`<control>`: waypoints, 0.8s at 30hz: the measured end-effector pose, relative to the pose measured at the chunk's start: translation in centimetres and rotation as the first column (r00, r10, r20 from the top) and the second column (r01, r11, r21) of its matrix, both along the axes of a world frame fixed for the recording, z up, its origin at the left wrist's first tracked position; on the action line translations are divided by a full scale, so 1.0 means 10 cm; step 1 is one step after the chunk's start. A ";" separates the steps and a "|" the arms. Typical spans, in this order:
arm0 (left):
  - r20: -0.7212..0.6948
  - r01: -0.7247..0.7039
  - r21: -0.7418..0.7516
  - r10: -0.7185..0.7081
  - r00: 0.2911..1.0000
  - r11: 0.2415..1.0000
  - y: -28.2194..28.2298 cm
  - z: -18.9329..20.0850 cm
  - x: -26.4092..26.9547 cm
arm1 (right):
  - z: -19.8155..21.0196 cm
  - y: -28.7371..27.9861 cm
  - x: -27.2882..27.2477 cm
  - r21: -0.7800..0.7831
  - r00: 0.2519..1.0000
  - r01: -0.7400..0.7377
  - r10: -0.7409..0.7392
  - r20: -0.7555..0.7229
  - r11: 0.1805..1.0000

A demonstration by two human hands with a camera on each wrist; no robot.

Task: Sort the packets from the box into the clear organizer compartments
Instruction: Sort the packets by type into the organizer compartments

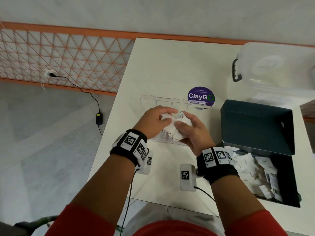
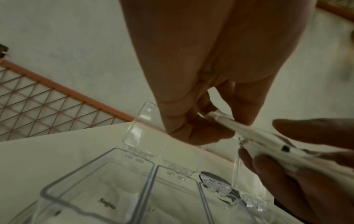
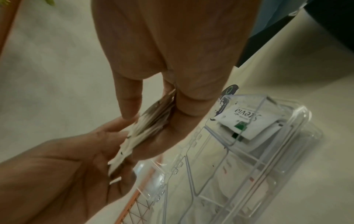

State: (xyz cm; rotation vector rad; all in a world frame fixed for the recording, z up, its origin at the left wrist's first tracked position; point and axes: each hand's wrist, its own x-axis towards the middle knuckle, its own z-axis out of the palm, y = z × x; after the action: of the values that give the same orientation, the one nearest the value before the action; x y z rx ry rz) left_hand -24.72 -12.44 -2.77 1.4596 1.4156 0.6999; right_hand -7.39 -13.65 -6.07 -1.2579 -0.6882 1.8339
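Both hands meet over the clear organizer [image 1: 163, 99], which sits on the white tabletop [image 1: 163, 65] directly beneath them with its small lids standing up on the far side of the fingers. The right hand [image 1: 192, 132] curls its thumb and fingers round a fanned stack of white packets [image 1: 173, 128]. The left hand [image 1: 154, 120] pinches the edge of that same stack between thumb and fingertips. Under the left hand, a compartment holds a packet marked Sugar [image 2: 107, 204]; under the right hand, another compartment holds a packet marked Stevia [image 3: 247, 119]. To the right of the right hand and a little nearer the person lies the open dark box [image 1: 255, 126], its lid upright and more white packets heaped in its tray. Beyond the fingers a round purple sticker [image 1: 201, 96] lies on the tabletop, partly behind the organizer.
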 end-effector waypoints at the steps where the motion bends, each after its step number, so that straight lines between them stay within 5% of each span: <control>1: 0.014 -0.043 0.005 0.043 0.999 0.999 0.00 0.00 0.01 | 0.00 0.01 -0.02 0.010 1.000 0.007 -0.007 0.016 1.000; 6: 0.077 -0.231 -0.123 0.241 0.967 0.965 0.03 -0.06 -0.09 | -0.02 0.03 -0.11 0.031 0.994 0.081 -0.083 0.067 0.996; 11: 0.051 -0.347 -0.092 0.352 0.934 0.933 0.10 -0.13 -0.22 | -0.05 0.00 -0.16 0.014 0.997 -0.012 0.010 0.081 1.000; 17: -0.071 -0.281 -0.035 0.278 0.958 0.959 0.19 -0.14 -0.35 | -0.09 0.04 0.04 0.011 0.992 0.089 -0.089 0.093 0.996; 24: -0.410 -0.178 -0.017 0.155 0.899 0.984 0.24 -0.21 -0.57 | -0.12 0.08 0.18 0.014 0.989 0.130 -0.130 0.075 0.991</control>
State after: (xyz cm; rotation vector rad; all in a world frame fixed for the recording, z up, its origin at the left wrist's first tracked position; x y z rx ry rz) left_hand -30.42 -10.03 -4.86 1.5104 1.8835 0.4689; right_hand -5.62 -12.85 -7.26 -1.3403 -0.6388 1.6830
